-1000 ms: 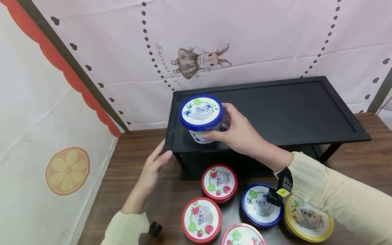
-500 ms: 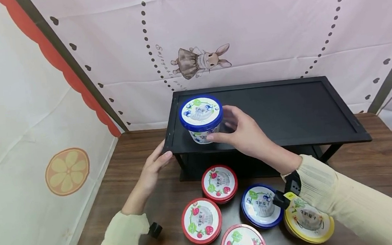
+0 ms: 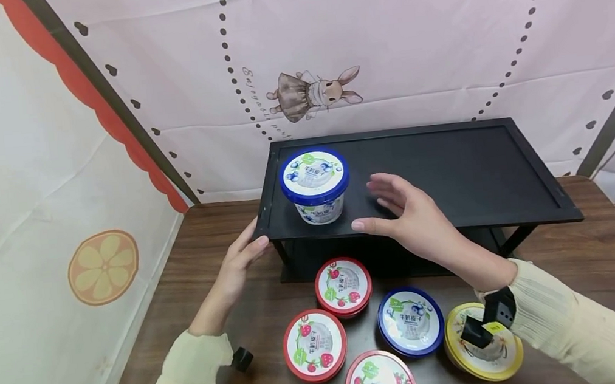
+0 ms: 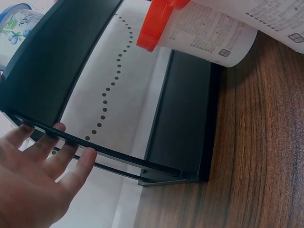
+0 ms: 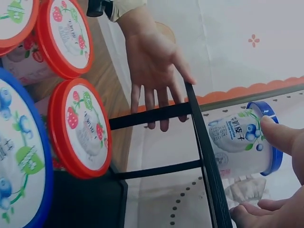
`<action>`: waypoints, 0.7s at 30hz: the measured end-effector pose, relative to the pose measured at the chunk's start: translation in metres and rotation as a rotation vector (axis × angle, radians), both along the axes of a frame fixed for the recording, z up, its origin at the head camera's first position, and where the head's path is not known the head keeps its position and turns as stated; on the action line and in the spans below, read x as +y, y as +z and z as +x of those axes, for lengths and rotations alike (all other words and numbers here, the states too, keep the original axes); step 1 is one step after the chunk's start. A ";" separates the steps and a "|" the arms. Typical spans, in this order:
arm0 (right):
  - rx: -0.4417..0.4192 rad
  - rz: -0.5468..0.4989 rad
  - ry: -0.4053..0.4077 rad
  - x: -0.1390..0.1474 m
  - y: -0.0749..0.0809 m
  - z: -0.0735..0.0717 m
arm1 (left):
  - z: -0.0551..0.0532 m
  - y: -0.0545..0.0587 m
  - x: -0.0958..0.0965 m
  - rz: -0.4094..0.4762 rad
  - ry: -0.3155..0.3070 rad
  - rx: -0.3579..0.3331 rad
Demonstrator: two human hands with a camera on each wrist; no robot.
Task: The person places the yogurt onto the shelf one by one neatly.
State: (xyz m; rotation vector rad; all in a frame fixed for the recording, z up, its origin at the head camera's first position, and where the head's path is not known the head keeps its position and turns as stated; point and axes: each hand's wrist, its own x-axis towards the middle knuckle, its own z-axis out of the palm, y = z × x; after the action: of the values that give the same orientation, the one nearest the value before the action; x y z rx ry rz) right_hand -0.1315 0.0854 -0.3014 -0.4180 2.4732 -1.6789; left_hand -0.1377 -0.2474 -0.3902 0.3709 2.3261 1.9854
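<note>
The person's right hand (image 3: pixel 410 213) hangs over the front part of the black shelf (image 3: pixel 448 170), thumb held wide of the other fingers, which sit close together and slightly bent, with nothing in their grasp. Just beside it, toward the left end of the shelf, a blueberry tub (image 3: pixel 314 182) with a blue lid stands upright on top, and from above I can see a gap between it and the thumb.

The left hand (image 3: pixel 239 262) is at the shelf's front left corner, fingers fairly straight and fanned a little apart, reaching along the side frame with the thumb by the top edge.

Below, on the wooden table (image 3: pixel 266 342), more tubs stand in front of the shelf: three strawberry tubs (image 3: pixel 344 286) with red lids, a second blue-lidded tub (image 3: pixel 411 321) to their right, and a yellow-lidded tub (image 3: pixel 483 358) furthest right, partly hidden by the small black camera (image 3: pixel 476 331) on the right wrist. Behind the shelf hangs a pale pink cloth (image 3: pixel 409 36) printed with a rabbit, and both arms wear cream sleeves (image 3: pixel 582 320)
</note>
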 end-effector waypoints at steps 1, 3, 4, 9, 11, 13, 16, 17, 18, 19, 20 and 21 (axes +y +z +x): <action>0.008 -0.007 -0.001 0.003 -0.001 0.001 | 0.000 0.000 0.000 0.003 0.000 0.000; 0.026 -0.017 -0.006 0.007 -0.002 0.003 | -0.001 0.000 0.001 0.010 0.003 -0.003; 0.037 -0.024 -0.007 0.010 -0.002 0.005 | -0.001 0.000 0.001 0.012 0.004 -0.004; 0.088 -0.034 -0.015 0.019 -0.005 0.012 | -0.001 -0.001 0.000 0.013 0.007 -0.009; 0.104 -0.036 -0.016 0.023 -0.008 0.016 | -0.001 -0.001 -0.001 0.016 0.002 -0.005; 0.126 -0.049 -0.007 0.027 -0.012 0.019 | -0.001 -0.001 0.000 0.016 -0.002 -0.001; 0.160 -0.099 0.025 0.034 -0.020 0.026 | 0.000 -0.001 0.000 0.013 -0.002 -0.002; 0.172 -0.120 0.039 0.036 -0.021 0.028 | 0.000 0.000 0.001 0.013 -0.002 -0.003; 0.184 -0.141 0.051 0.038 -0.023 0.029 | 0.000 0.000 0.001 0.013 -0.003 -0.005; 0.192 -0.163 0.064 0.040 -0.024 0.031 | 0.001 0.000 0.000 0.012 -0.001 -0.006; 0.200 -0.184 0.076 0.041 -0.026 0.033 | 0.001 0.001 0.000 0.011 0.001 -0.007; 0.206 -0.201 0.088 0.043 -0.027 0.035 | 0.001 0.001 0.000 0.013 0.002 -0.009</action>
State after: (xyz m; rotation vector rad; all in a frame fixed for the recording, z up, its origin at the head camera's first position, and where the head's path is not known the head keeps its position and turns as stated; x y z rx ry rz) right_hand -0.0965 0.1288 -0.3283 -0.7462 2.3854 -1.9441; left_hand -0.1365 -0.2475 -0.3896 0.3601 2.3103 1.9994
